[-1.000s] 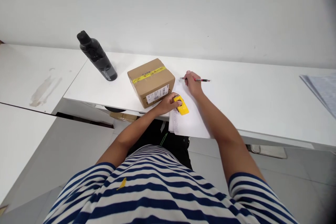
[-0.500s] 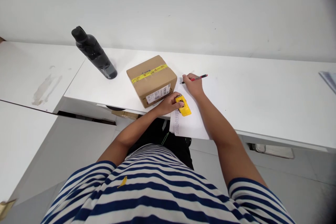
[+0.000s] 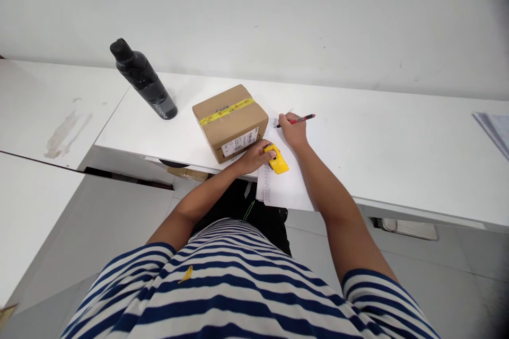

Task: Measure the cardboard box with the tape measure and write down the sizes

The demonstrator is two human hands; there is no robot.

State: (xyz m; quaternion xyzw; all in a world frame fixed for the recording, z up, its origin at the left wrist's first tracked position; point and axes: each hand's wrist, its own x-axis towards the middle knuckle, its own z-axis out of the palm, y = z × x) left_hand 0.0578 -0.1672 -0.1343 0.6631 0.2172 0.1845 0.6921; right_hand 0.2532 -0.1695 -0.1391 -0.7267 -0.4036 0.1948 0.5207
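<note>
Writing appears to be the step in hand: a red-and-black pen [image 3: 305, 119] is clamped between the fingers of the right hand [image 3: 293, 128], and its tip is pointed at the upper left part of a sheet of paper [image 3: 288, 195], beside some markings. The sheet is laid over other sheets at the front edge of the worktop [image 3: 397, 143], and its near end is left overhanging that edge. By the left hand [image 3: 253, 159] a yellow tool [image 3: 277, 160], possibly a tape measure, is held over the sheet's left side, the thumb and fingers closed on it. Just left of the sheet, near the front edge, a cardboard carton [image 3: 226, 132] is set, crossed by yellow tape [image 3: 227, 111] and marked with a printed label [image 3: 239, 142]; farther toward the worktop's left end a black bottle [image 3: 148, 87] is stood. For any further stroke, light pen pressure and a flat, steadied sheet would seem to be called for. Whether the pen tip is actually pressed to the paper cannot be told, nor whether the carton is touched by the left hand. The markings cannot be read, the sheet's right side is partly covered by the right forearm, and other papers [image 3: 495, 130] are cut off at the far right.
</note>
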